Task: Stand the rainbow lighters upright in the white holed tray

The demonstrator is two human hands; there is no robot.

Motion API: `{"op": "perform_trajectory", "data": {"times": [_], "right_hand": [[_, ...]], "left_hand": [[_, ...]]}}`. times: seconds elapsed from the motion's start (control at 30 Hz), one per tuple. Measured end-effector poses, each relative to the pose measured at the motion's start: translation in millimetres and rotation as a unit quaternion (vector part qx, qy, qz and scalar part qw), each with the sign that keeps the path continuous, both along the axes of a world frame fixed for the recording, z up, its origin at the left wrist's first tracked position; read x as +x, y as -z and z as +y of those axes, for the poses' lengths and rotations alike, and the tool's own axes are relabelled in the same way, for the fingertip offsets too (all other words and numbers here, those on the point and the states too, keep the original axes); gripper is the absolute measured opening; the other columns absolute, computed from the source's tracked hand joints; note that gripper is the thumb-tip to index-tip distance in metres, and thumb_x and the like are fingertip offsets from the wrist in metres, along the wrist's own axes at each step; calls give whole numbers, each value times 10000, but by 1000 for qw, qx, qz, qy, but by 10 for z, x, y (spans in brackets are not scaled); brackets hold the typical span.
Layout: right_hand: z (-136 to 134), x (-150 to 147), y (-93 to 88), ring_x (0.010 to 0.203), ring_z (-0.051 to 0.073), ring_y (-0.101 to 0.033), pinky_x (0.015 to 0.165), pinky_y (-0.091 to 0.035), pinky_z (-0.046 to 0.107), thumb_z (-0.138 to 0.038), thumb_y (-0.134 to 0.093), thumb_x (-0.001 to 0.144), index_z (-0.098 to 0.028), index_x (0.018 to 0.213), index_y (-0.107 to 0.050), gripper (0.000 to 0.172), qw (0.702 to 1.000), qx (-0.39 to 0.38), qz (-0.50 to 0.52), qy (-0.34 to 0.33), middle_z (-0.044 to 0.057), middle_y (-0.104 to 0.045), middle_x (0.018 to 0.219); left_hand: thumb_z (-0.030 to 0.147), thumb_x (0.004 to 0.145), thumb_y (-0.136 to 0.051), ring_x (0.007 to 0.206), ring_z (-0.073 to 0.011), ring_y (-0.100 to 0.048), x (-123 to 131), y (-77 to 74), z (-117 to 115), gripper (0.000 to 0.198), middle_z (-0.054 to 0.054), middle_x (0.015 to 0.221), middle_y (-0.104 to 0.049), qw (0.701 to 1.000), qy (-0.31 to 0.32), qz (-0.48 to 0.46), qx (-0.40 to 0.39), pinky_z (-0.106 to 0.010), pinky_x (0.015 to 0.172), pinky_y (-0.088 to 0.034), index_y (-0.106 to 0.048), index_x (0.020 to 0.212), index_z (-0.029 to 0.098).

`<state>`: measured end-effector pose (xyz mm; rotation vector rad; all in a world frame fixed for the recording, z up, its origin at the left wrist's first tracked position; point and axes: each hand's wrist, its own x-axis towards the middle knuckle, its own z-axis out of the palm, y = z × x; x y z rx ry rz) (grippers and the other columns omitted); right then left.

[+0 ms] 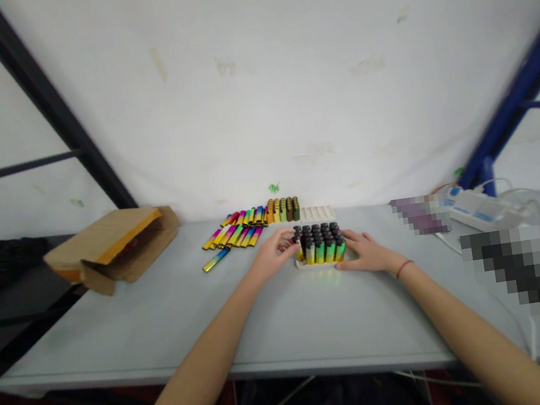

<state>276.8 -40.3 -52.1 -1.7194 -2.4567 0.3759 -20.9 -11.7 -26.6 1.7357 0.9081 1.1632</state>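
Lower frame: pale-grey flat table (267,323). At centre, bare right hand (372,254) with spread fingers and bare left hand (272,254) with curled fingers (whether pinching, cannot tell), flanking white rectangular tray (309,265) of black-topped multicoloured lighters (319,250).

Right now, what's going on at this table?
A person's left hand is at the left side of a group of upright black-topped lighters in a white tray; whether it grips one is unclear. The right hand is spread at their right side. Behind and to the left lie loose shiny pieces, next to another upright group and a second white tray.
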Motion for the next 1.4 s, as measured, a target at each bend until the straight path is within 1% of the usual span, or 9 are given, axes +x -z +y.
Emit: {"op": "perform_trajectory", "data": {"times": [0.3, 0.5, 0.6, 0.7, 0.87, 1.0, 1.17, 1.27, 1.4], "right_hand": [[8, 5, 8, 1530, 384, -259, 1219, -167, 638, -834, -509, 827, -215, 1580, -394, 981, 1000, 4, 0, 0, 190, -293, 1661], [-5, -5, -15, 1532, 399, -245, 1224, -158, 639, -829, -502, 833, -189, 1573, -408, 983, 1000, 1, -2, -3, 194, -275, 1668], [-10, -10, -15, 1536, 409, -229, 1224, -149, 651, -831, -519, 819, -186, 1573, -408, 999, 1000, -4, 1, 7, 194, -276, 1667], [-9, -14, -10, 1536, 412, -228, 1220, -146, 665, -836, -527, 807, -195, 1577, -400, 1010, 1000, -5, 7, 9, 192, -275, 1668], [-1, -7, 4, 1533, 412, -235, 1212, -140, 681, -830, -521, 816, -181, 1576, -398, 1006, 1000, -4, 9, 3, 207, -255, 1671], [8, 6, 21, 1529, 410, -250, 1212, -150, 676, -831, -526, 816, -213, 1571, -411, 983, 1000, 4, 13, 1, 199, -287, 1662], [14, 9, 24, 1530, 397, -256, 1218, -157, 662, -837, -516, 820, -219, 1565, -421, 973, 1000, 2, 7, -1, 191, -292, 1661], [14, 8, 26, 1530, 392, -258, 1220, -148, 660, -835, -520, 822, -211, 1572, -409, 981, 1000, 3, 4, 0, 199, -290, 1660], [14, 7, 30, 1529, 404, -253, 1212, -157, 673, -834, -524, 821, -222, 1575, -404, 978, 1000, 7, 7, -1, 188, -278, 1667]], "left_hand": [[331, 741, -781, 710, -177, -614, -12, -55, -37, 191, -30, 817, -697, 998, 7, 51, 46, -302, 748, -530, -743, 903, 238], [368, 765, -774, 765, -181, -618, -62, -50, -2, 267, -60, 1007, -697, 987, 28, 106, 114, -295, 773, -513, -761, 1009, 259], [355, 760, -772, 753, -188, -581, -199, -145, 61, 239, -53, 944, -675, 988, -57, 97, 107, -284, 777, -491, -755, 977, 257], [297, 744, -752, 847, -242, -597, -513, -239, 172, 98, -63, 812, -641, 974, -195, 104, 52, -277, 761, -469, -676, 743, 235], [323, 621, -803, 1036, -339, -637, -1190, -241, 323, 282, -109, 877, -685, 872, -372, 312, -61, -325, 809, -468, -547, 691, 226], [385, 529, -842, 915, -321, -673, -1400, -214, 353, 343, -51, 729, -676, 850, -313, 395, -151, -319, 745, -475, -567, 669, 236], [346, 688, -726, 821, -269, -668, -1219, -284, 329, 196, -36, 676, -661, 844, -184, 474, -173, -307, 733, -469, -586, 623, 224], [408, 710, -727, 884, -255, -662, -1005, -324, 267, 225, -43, 821, -702, 906, -142, 368, -155, -299, 770, -492, -624, 720, 208], [495, 794, -686, 814, -194, -639, -669, -317, 147, 339, -31, 894, -667, 956, -37, 122, -263, -312, 718, -548, -627, 956, 203]]}}
